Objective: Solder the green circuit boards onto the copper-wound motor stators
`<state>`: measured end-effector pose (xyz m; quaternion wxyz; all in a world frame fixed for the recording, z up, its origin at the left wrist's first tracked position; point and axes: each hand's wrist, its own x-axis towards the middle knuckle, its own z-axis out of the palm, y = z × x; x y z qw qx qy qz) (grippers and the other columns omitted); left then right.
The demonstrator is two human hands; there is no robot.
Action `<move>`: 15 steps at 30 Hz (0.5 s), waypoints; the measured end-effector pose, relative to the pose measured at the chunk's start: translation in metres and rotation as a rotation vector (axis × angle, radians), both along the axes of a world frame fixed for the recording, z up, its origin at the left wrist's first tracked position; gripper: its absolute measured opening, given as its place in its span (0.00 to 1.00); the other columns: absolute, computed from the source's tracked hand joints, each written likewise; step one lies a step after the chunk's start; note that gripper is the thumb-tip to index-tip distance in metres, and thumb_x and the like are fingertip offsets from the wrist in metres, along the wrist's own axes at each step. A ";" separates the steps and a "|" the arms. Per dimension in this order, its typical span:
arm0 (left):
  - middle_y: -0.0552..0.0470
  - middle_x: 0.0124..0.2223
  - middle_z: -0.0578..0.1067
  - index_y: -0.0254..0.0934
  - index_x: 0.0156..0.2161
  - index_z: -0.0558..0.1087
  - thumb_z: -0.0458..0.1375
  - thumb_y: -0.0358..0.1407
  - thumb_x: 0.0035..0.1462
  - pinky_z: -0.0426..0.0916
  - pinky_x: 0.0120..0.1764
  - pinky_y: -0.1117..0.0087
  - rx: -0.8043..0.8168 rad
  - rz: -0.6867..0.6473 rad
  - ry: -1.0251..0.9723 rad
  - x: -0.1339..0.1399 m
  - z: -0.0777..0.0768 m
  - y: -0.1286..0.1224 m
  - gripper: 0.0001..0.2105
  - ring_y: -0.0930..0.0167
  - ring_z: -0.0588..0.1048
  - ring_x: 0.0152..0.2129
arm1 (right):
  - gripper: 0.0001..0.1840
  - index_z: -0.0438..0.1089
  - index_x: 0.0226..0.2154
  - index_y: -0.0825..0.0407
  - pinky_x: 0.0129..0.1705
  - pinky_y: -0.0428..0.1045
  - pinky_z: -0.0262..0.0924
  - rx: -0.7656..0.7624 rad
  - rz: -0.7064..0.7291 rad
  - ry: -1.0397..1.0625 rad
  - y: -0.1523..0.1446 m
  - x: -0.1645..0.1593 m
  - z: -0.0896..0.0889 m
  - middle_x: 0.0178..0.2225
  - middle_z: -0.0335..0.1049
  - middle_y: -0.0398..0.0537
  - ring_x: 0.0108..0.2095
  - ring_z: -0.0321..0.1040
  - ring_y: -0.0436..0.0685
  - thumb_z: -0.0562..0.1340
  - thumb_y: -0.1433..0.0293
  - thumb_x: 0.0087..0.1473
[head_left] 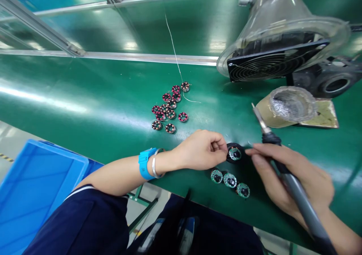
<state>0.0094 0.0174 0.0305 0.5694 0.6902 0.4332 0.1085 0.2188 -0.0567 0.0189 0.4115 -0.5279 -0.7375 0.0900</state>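
Note:
My left hand (205, 149) is closed, its thumb and forefinger pinched at the left rim of a black round holder (241, 149). In that holder sits a small round green circuit board (234, 154) with a dark centre. In my right hand (299, 175) is a grey-handled soldering iron (296, 194), its tip pointing up and away from the board. The right thumb and forefinger reach toward the holder's right side; whether they pinch something thin there I cannot tell. Three similar boards (230, 180) lie in a row just below the holder.
Several copper-wound motor stators (170, 114) lie grouped on the green table (113, 92). A thin solder wire (177, 57) hangs down to them. Right of centre stand a tan cup (263, 109), a fume extractor hood (283, 32) and a dark stand (325, 79). A blue bin (56, 160) is at lower left.

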 end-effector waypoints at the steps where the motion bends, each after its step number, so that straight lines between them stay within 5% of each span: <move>1: 0.55 0.27 0.76 0.35 0.30 0.74 0.56 0.32 0.51 0.66 0.30 0.75 -0.003 -0.001 -0.002 0.000 0.001 0.000 0.05 0.76 0.74 0.25 | 0.19 0.71 0.49 0.45 0.32 0.47 0.69 -0.017 0.050 -0.017 0.003 -0.003 -0.002 0.36 0.77 0.42 0.30 0.74 0.51 0.66 0.75 0.55; 12: 0.57 0.25 0.74 0.35 0.32 0.72 0.55 0.30 0.54 0.66 0.27 0.76 -0.043 -0.035 -0.011 0.002 -0.001 0.003 0.04 0.77 0.74 0.23 | 0.19 0.70 0.49 0.48 0.35 0.47 0.67 -0.044 0.141 -0.013 0.009 -0.006 -0.005 0.36 0.74 0.42 0.31 0.70 0.50 0.66 0.76 0.55; 15: 0.57 0.25 0.74 0.35 0.34 0.72 0.55 0.31 0.56 0.66 0.26 0.76 0.069 -0.003 -0.018 -0.011 0.005 0.015 0.04 0.77 0.73 0.21 | 0.18 0.71 0.49 0.49 0.33 0.47 0.66 -0.020 0.148 -0.010 0.008 -0.004 -0.003 0.34 0.73 0.42 0.30 0.70 0.49 0.66 0.76 0.55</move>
